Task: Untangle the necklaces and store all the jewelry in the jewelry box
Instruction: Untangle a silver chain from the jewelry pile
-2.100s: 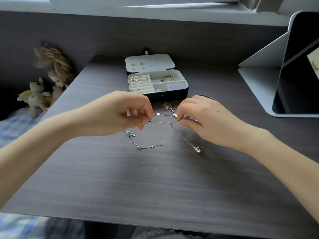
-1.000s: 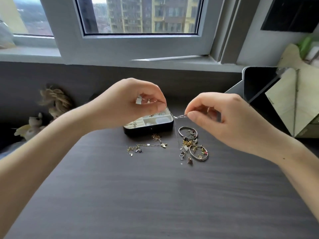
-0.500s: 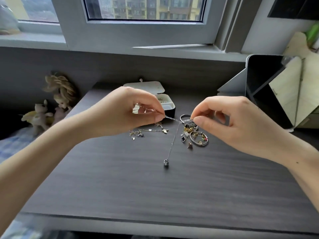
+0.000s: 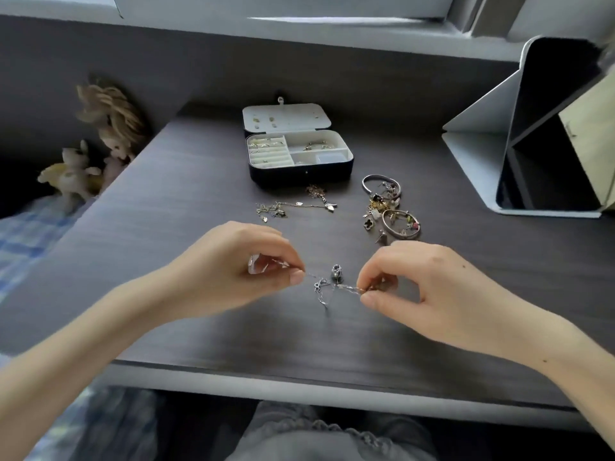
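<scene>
Silver necklace point(image 4: 327, 287), a fine chain with a small bead-like pendant point(image 4: 336, 272): was held low over the desk point(image 4: 199, 201), well in front of the jewelry box point(image 4: 299, 176), toward the desk's near edge; whether the pendant touched the desk could not be told. Left hand point(image 4: 233, 271): pinched one end of the chain between thumb and forefinger, with the other fingers curled in. Right hand point(image 4: 429, 287): pinched the other end the same way, fingers curled. A short run of chain stretched between the two hands, and a small loop hung below it. Jewelry box: stood open, its lid point(image 4: 286, 118) laid back, with ring rolls in the left half and compartments in the right, some small pieces lying in both. Gold-toned chains point(image 4: 293, 206): lay loose just in front of the box. Two bangles with a heap of charms and small pieces point(image 4: 389, 207): lay in front of the box and to its right. Tablet in a folding case point(image 4: 549, 144): stood well to the right of the box. Plush toys point(image 4: 100, 144): sat well to the left of the box, past the desk's edge.
</scene>
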Demonstrator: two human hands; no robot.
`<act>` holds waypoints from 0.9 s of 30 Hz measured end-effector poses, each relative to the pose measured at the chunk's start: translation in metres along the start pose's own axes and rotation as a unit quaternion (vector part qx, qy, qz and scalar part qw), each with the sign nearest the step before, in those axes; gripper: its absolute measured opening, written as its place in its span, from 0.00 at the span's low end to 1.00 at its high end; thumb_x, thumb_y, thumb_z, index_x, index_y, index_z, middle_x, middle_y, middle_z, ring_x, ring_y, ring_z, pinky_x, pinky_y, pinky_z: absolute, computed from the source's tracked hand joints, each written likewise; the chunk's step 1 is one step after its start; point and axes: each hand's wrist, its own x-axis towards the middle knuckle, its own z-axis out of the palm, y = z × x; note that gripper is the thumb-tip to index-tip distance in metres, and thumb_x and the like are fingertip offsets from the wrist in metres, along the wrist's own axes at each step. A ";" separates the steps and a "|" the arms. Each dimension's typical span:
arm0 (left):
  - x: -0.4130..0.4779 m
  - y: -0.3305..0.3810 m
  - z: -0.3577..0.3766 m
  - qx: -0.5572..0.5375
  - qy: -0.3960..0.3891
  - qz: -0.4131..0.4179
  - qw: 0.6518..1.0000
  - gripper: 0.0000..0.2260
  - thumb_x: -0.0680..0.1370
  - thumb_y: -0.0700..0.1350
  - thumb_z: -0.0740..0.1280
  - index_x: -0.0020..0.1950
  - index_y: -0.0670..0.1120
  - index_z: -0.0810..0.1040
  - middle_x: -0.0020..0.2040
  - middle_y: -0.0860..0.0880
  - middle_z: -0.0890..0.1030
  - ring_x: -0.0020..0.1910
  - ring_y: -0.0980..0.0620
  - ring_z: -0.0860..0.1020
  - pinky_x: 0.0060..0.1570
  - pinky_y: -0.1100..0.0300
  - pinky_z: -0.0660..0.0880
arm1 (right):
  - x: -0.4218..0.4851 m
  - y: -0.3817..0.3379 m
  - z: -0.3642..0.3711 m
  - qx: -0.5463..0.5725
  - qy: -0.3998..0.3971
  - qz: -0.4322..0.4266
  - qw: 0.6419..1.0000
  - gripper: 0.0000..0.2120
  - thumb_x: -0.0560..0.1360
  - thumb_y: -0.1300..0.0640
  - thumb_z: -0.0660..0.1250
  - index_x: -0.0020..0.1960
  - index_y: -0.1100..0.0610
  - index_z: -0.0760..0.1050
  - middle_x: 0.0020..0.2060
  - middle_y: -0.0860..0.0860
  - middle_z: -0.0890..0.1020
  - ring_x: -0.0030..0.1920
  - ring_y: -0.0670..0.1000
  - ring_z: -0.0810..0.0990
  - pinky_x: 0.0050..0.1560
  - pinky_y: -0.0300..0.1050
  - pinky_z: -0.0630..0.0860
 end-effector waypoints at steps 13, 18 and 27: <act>-0.008 -0.012 0.004 0.074 -0.076 0.080 0.991 0.08 0.74 0.52 0.67 0.41 0.53 0.84 0.37 0.57 0.76 0.38 0.58 0.71 0.38 0.66 0.68 | -0.003 0.000 0.021 -0.052 -0.056 -0.011 0.997 0.10 0.71 0.41 0.62 0.42 0.44 0.79 0.39 0.41 0.76 0.38 0.44 0.72 0.35 0.41 0.72; -0.005 -0.015 -0.005 0.076 -0.070 0.076 0.992 0.09 0.74 0.51 0.67 0.39 0.50 0.83 0.37 0.57 0.77 0.38 0.56 0.73 0.38 0.61 0.71 | 0.009 0.005 0.018 -0.036 -0.046 -0.012 0.998 0.12 0.71 0.39 0.62 0.39 0.45 0.79 0.37 0.41 0.77 0.38 0.43 0.71 0.37 0.42 0.72; 0.009 -0.023 -0.014 -0.008 -0.032 0.024 0.999 0.09 0.73 0.51 0.67 0.40 0.48 0.83 0.37 0.55 0.79 0.39 0.57 0.76 0.40 0.58 0.72 | 0.014 0.010 0.026 -0.064 -0.054 -0.029 0.996 0.09 0.68 0.43 0.61 0.40 0.48 0.74 0.36 0.38 0.72 0.37 0.40 0.67 0.36 0.36 0.70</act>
